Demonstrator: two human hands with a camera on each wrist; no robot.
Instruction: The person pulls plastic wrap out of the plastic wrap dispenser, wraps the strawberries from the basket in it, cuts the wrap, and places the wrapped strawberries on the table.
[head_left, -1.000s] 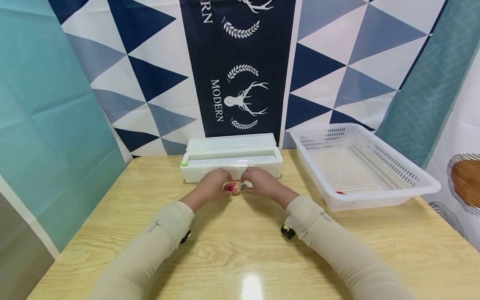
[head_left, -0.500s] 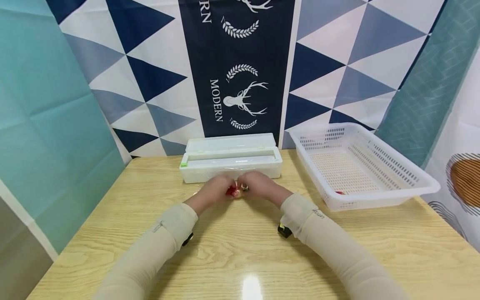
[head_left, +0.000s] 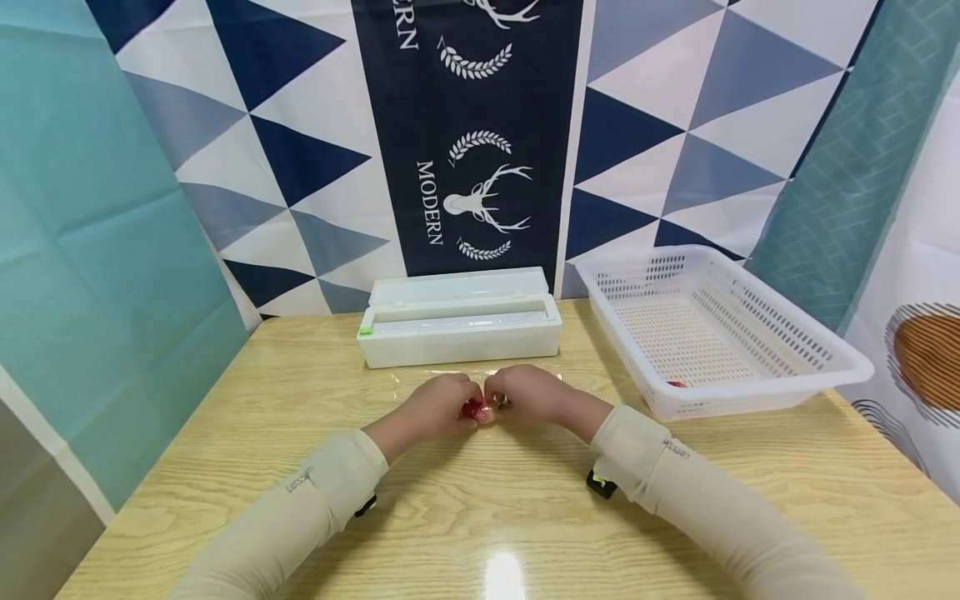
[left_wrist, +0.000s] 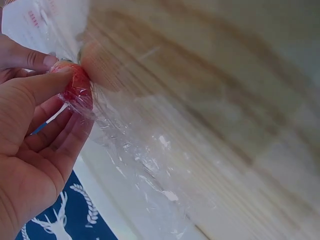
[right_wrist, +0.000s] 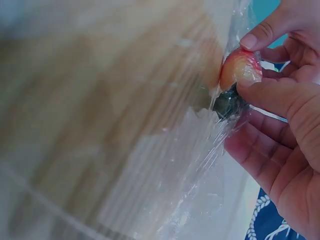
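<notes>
A small red-and-yellow fruit [head_left: 486, 413] with a dark green leafy end [right_wrist: 228, 104] sits between the two hands, covered by clear cling film [left_wrist: 145, 155]. My left hand [head_left: 441, 405] pinches its red end through the film, thumb on top. From the other side my right hand [head_left: 537, 395] pinches it near the green end, the thumb resting against the yellow flesh. The film spreads out from the fruit in fine stretched creases in both wrist views. Behind the hands stands a long white cling film box [head_left: 461, 343], its lid raised and a roll inside.
A white perforated plastic basket [head_left: 772, 392] stands at the right on the wooden table [head_left: 420, 508], with a small red thing [head_left: 677, 384] near its front wall. A patterned cloth [head_left: 315, 158] hangs behind the table.
Both hands have moved toward the person with the fruit, away from the box. The film now shows over the table between box and hands.
</notes>
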